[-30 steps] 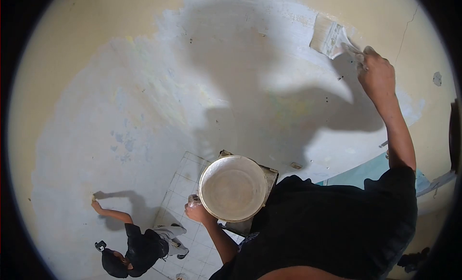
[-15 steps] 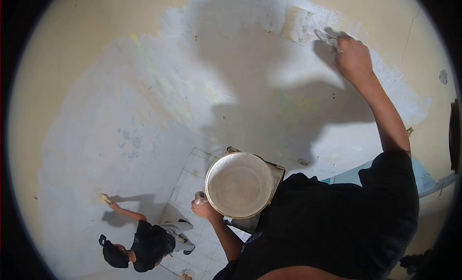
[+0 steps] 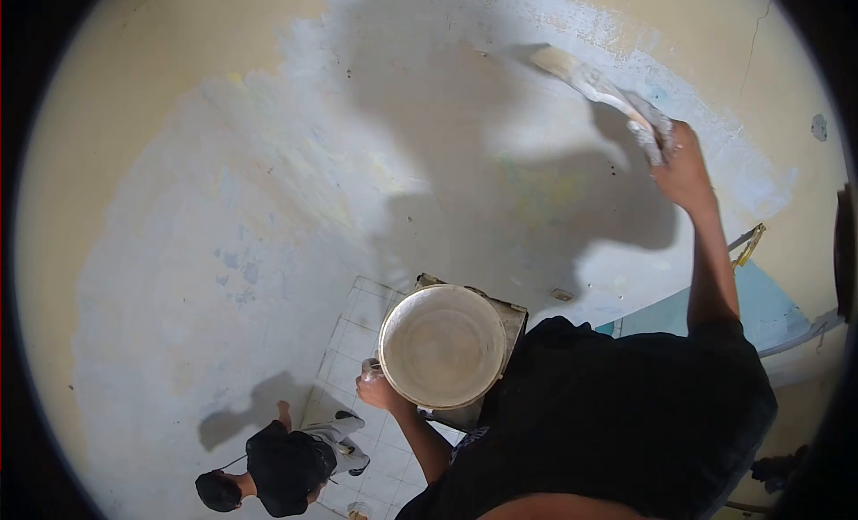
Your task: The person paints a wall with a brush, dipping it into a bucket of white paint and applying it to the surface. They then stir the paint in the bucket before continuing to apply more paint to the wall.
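Observation:
My right hand (image 3: 684, 171) is closed round the handle of a wide, paint-smeared paintbrush (image 3: 590, 82). The bristle end points up and left, over the whitened part of the wall (image 3: 447, 162). Lower down, my left hand (image 3: 378, 386) is curled closed at the left side of a round bucket (image 3: 442, 399), gripping it just under the rim. White smears cover its fingers. Looking into the bucket, I see pale, whitish insides. A ladder top (image 3: 516, 319) shows beneath and behind the bucket.
Far below on the tiled floor (image 3: 384, 457), a person (image 3: 286, 466) in a dark shirt stands close to the wall. A small container (image 3: 358, 511) is near them. A yellowish metal piece (image 3: 751, 245) sticks out at the right, above a blue-green surface (image 3: 715, 314).
My right hand has moved down and right, and the brush has turned from broadside to edge-on. My left hand and the bucket stay put. The person below has lowered their arm from the wall.

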The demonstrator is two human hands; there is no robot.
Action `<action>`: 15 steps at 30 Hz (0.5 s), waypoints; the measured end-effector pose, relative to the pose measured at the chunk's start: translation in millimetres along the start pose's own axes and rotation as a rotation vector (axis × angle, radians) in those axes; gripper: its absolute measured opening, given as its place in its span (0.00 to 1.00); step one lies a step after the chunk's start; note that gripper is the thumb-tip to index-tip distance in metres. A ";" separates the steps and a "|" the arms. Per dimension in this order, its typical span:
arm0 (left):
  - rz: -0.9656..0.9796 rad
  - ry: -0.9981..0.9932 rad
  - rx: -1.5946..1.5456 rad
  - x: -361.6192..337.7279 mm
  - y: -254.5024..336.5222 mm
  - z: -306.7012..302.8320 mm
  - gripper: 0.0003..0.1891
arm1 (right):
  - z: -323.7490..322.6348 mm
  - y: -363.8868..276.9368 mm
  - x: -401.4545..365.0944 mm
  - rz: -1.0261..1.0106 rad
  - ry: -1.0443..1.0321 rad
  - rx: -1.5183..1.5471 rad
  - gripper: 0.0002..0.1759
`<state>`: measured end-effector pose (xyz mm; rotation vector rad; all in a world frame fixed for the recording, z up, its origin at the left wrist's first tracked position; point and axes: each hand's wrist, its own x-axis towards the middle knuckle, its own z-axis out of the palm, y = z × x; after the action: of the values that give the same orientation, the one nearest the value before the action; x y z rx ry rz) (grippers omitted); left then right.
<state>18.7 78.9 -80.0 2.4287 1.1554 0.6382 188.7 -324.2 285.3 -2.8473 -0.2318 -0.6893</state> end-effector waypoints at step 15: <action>0.067 0.052 -0.115 -5.3 -0.2 -1.2 0.16 | 45.7 17.7 11.8 0.118 0.362 0.476 0.19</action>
<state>14.9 75.0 -80.3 2.3746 1.0317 0.7713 222.5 -329.5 248.2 -2.2246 -0.1435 -0.9582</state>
